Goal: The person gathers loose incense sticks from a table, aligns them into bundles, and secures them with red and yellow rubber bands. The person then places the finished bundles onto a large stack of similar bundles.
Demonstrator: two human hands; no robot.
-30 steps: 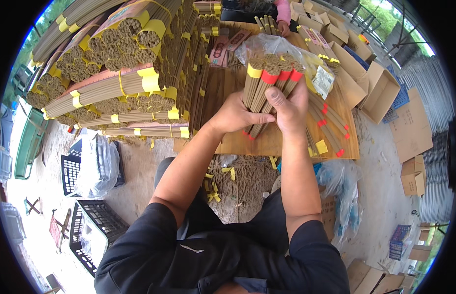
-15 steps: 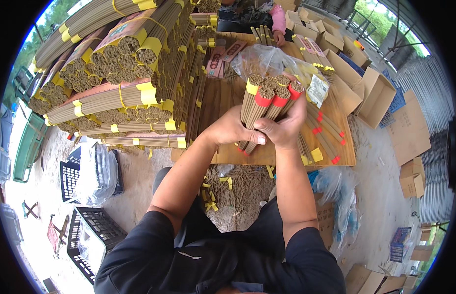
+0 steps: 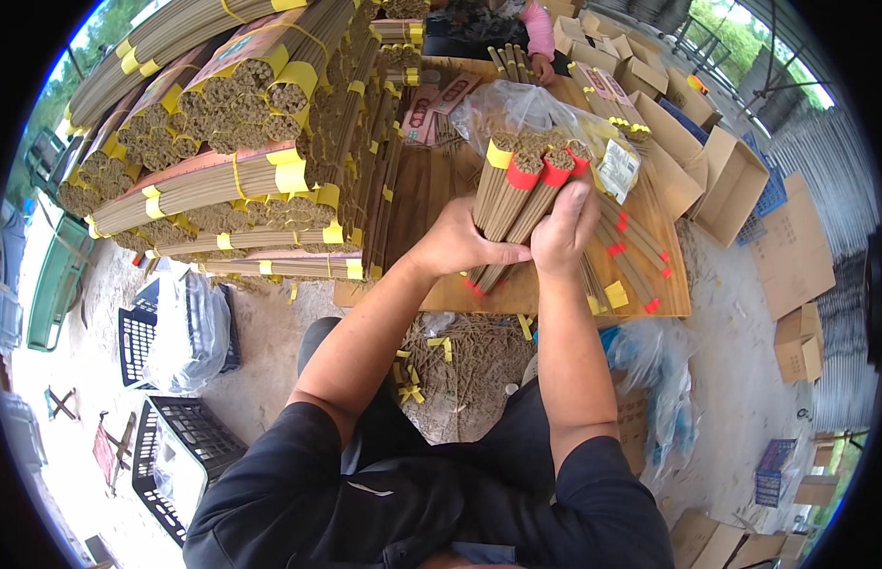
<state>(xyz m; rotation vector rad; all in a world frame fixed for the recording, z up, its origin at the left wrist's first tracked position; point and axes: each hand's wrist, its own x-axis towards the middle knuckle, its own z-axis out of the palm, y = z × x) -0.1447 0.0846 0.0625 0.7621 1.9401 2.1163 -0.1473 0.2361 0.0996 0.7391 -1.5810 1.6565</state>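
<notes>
Right thumb (image 3: 573,197) shifted upward, fingers (image 3: 505,252) curl closed around stick bundles (image 3: 510,207) slanting away rightward.

An open-sided workshop: banded stick bundles (image 3: 213,185) piled high at upper left, a wooden tabletop (image 3: 424,185) at upper centre, open cardboard boxes (image 3: 733,190) at upper right, black crates (image 3: 199,434) at lower left, greenery (image 3: 725,33) outside.

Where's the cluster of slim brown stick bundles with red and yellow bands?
In the head view, the cluster is just right of upper centre, held between the bare left hand and bare right hand, over the brown wooden table.
</notes>
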